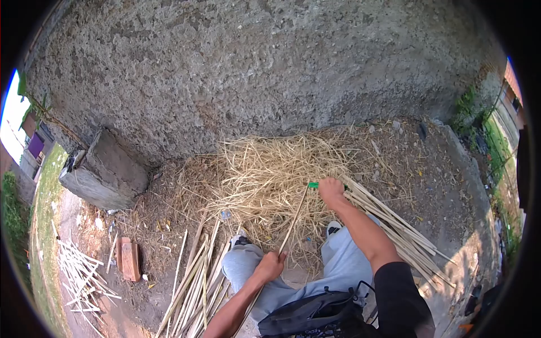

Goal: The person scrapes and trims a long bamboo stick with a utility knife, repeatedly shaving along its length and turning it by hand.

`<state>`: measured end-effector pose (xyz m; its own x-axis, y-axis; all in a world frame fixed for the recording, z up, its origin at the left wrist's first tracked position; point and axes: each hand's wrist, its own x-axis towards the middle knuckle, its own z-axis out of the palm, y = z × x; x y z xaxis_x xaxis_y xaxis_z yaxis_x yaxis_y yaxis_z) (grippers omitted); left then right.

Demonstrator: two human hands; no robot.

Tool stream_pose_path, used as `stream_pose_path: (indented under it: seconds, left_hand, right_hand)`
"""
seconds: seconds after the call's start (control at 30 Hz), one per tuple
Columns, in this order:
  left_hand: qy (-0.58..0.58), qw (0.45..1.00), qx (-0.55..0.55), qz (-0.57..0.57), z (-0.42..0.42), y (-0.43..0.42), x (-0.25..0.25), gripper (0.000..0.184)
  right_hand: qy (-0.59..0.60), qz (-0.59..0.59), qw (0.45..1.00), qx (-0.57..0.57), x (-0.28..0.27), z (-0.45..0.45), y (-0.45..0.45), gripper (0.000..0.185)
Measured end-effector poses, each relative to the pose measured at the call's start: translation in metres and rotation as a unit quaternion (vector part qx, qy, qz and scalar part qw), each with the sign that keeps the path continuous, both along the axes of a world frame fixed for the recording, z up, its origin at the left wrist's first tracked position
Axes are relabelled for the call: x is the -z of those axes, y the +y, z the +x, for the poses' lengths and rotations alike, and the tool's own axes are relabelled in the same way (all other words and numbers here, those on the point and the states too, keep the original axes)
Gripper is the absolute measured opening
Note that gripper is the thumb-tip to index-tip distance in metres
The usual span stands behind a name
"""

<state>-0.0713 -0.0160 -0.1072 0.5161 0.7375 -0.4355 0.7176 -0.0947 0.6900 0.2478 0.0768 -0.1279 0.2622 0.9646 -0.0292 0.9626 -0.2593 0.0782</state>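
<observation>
Wooden strip (pixel 293 222) clamped in the left hand (pixel 270 266), green tool (pixel 313 185) in the right hand's (pixel 331 190) fist — shavings heap (pixel 276 163) thick already, strips (pixel 191 276) left of it perhaps unfinished

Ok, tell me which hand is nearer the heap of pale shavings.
Right: the right hand is at the right side of the heap; the left hand is farther back, by the left knee.
</observation>
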Motion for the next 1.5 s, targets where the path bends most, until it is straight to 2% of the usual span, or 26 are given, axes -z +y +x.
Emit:
stream_pose_path:
  seconds: [0.07, 0.13, 0.2, 0.3, 0.4, 0.43, 0.5, 0.57, 0.63, 0.67, 0.73, 0.87, 0.93, 0.97, 1.07, 1.1, 1.17, 1.27, 1.37, 1.43, 1.5]
  left_hand:
    - [-0.01, 1.0, 0.004, 0.019, -0.003, 0.002, 0.002, 0.049]
    - [-0.024, 0.999, 0.004, 0.033, -0.007, -0.004, 0.0, 0.05]
    - [-0.027, 0.999, 0.009, 0.018, -0.017, -0.008, -0.006, 0.048]
    - [-0.057, 0.998, 0.014, 0.006, -0.034, -0.007, 0.006, 0.049]
    - [-0.093, 0.996, -0.017, 0.002, -0.035, -0.004, 0.02, 0.05]
    - [-0.095, 0.995, -0.018, -0.001, -0.034, -0.004, 0.022, 0.05]
    - [-0.112, 0.994, -0.017, -0.01, -0.028, -0.001, 0.019, 0.051]
    - [-0.116, 0.993, -0.016, -0.025, -0.022, -0.002, 0.009, 0.052]
    - [-0.139, 0.989, -0.008, -0.05, -0.017, 0.001, 0.0, 0.05]
    - [-0.14, 0.989, -0.009, -0.048, -0.014, 0.003, -0.002, 0.05]
    - [-0.138, 0.985, -0.026, -0.101, -0.009, 0.002, -0.003, 0.048]
    - [-0.157, 0.982, -0.039, -0.096, -0.002, 0.001, 0.003, 0.047]
    - [-0.161, 0.982, -0.041, -0.091, 0.001, 0.002, 0.001, 0.046]
    - [-0.16, 0.982, -0.041, -0.095, 0.002, 0.001, 0.001, 0.046]
    - [-0.16, 0.981, -0.04, -0.099, 0.004, 0.001, -0.002, 0.045]
    - [-0.159, 0.982, -0.039, -0.092, 0.005, 0.001, -0.003, 0.045]
    - [-0.157, 0.983, -0.036, -0.085, 0.007, 0.003, -0.003, 0.045]
    - [-0.156, 0.983, -0.041, -0.085, 0.006, 0.002, 0.005, 0.045]
    - [-0.164, 0.98, -0.051, -0.103, 0.006, 0.003, 0.01, 0.045]
    - [-0.166, 0.977, -0.066, -0.121, 0.004, 0.002, 0.009, 0.045]
    - [-0.183, 0.975, -0.061, -0.113, 0.006, 0.0, -0.001, 0.046]
  right_hand:
    - [0.004, -0.003, 0.999, 0.033, 0.0, 0.008, 0.013, 0.013]
    - [-0.067, -0.076, 0.993, 0.054, 0.019, 0.027, 0.026, 0.013]
    - [-0.052, -0.09, 0.985, 0.136, 0.025, 0.066, 0.028, 0.01]
    - [-0.042, -0.057, 0.994, 0.082, 0.0, 0.084, 0.001, 0.012]
    - [0.142, -0.052, 0.967, 0.203, -0.017, 0.079, -0.023, 0.023]
    - [0.14, -0.054, 0.968, 0.202, -0.012, 0.077, -0.029, 0.023]
    - [0.148, -0.148, 0.963, 0.171, -0.008, 0.066, -0.04, 0.027]
    - [0.159, -0.134, 0.968, 0.142, -0.016, 0.058, -0.045, 0.032]
    - [0.232, 0.02, 0.966, 0.116, -0.023, 0.047, -0.042, 0.04]
    - [0.232, 0.021, 0.966, 0.115, -0.028, 0.039, -0.041, 0.04]
    - [0.373, 0.106, 0.918, 0.081, -0.048, 0.01, -0.052, 0.046]
    - [0.436, 0.107, 0.893, 0.039, -0.079, -0.055, -0.088, 0.045]
    - [0.481, 0.07, 0.873, -0.031, -0.082, -0.07, -0.103, 0.041]
    - [0.482, 0.067, 0.873, -0.028, -0.081, -0.073, -0.107, 0.041]
    - [0.415, 0.056, 0.9, -0.123, -0.081, -0.077, -0.118, 0.035]
    - [0.415, 0.057, 0.9, -0.121, -0.073, -0.076, -0.119, 0.035]
    - [0.408, 0.159, 0.888, -0.141, -0.052, -0.073, -0.119, 0.037]
    - [0.411, 0.17, 0.886, -0.134, -0.05, -0.069, -0.119, 0.039]
    - [0.468, 0.081, 0.878, -0.067, -0.079, -0.068, -0.123, 0.041]
    - [0.488, 0.056, 0.87, -0.051, -0.08, -0.067, -0.127, 0.046]
    - [0.506, 0.081, 0.858, -0.036, -0.084, -0.065, -0.125, 0.052]
